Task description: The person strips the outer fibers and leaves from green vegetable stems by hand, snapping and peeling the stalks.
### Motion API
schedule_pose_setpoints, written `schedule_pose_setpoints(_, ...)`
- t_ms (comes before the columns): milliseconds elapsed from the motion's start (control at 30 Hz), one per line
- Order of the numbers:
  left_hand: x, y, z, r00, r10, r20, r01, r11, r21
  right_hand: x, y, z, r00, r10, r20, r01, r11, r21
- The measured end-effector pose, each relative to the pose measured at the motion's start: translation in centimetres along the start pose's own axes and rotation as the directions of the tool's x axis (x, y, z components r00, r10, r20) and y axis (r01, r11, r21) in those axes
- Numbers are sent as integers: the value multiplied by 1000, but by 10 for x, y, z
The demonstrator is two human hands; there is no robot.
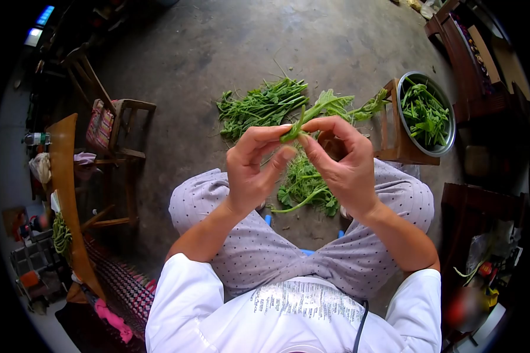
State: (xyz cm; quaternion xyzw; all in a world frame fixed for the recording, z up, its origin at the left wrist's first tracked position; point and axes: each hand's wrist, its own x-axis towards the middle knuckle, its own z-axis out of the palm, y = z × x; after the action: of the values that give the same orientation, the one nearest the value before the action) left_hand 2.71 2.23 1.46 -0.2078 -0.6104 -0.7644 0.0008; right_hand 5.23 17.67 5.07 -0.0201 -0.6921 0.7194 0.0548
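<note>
A green leafy vine stem (315,110) is held up in front of my knees, its leaves pointing away to the right. My right hand (346,167) pinches it between thumb and index finger near the lower end. The curled fingers of my left hand (253,167) are on that same end, with the thumb tip just below the stem. Beneath my hands, a loose heap of leafy greens (306,182) lies on the floor between my feet. Farther out is a bundle of long green stems (262,106).
A metal basin (449,138) of cut greens rests on a wooden stool (403,154) to the right. At the left are a wooden chair (115,120) with a patterned cushion and a wooden table edge (66,170). Dark wooden furniture (471,203) lines the right side.
</note>
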Motion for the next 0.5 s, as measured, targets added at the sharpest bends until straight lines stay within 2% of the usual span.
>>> schedule_pose_setpoints(100, 2, -1, -4, 999, 31, -12, -31, 1000, 0, -1, 1, 3, 1000, 4, -1, -4, 999, -42)
schedule_pose_setpoints(200, 2, -1, -3, 998, 45, -44, -45, 999, -1, 0, 4, 5, 999, -30, -18, 30, 999, 32)
schedule_pose_setpoints(333, 2, -3, -5, 996, 72, -60, -69, 997, 41, 2, 5, 4, 998, 66, 19, -67, 994, 91)
schedule_pose_setpoints(400, 3, -3, -4, 987, 148, -55, -138, 978, 158, 3, 8, 4, 996, 82, 31, -86, 988, 130)
schedule_pose_setpoints(433, 4, -3, -4, 987, 150, -58, -140, 978, 158, 2, 7, 4, 995, 97, 35, -101, 986, 134)
schedule_pose_setpoints(500, 6, -3, -6, 966, 258, -31, -243, 938, 245, 3, 6, 3, 993, 111, 41, -116, 984, 136)
